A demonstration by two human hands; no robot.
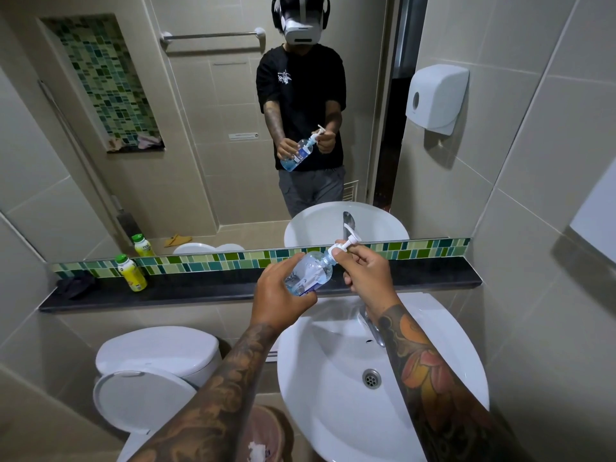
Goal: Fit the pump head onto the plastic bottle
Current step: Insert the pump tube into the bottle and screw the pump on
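A clear plastic bottle [312, 270] with bluish liquid and a blue-white label is tilted, neck pointing up and right, above the sink's back edge. My left hand [279, 295] wraps around its lower body. The white pump head [345, 245] sits at the bottle's neck, its nozzle sticking up and to the right. My right hand [365, 273] pinches the pump's collar between thumb and fingers. I cannot tell whether the collar is screwed tight. The mirror shows the same grip from the front.
A white sink [333, 411] with a chrome tap [371, 326] lies below my hands. A dark ledge [186, 293] carries a yellow bottle with a green cap [130, 273] and a dark cloth [75, 286]. A toilet [150, 371] stands left, a paper dispenser [436, 98] on the right wall.
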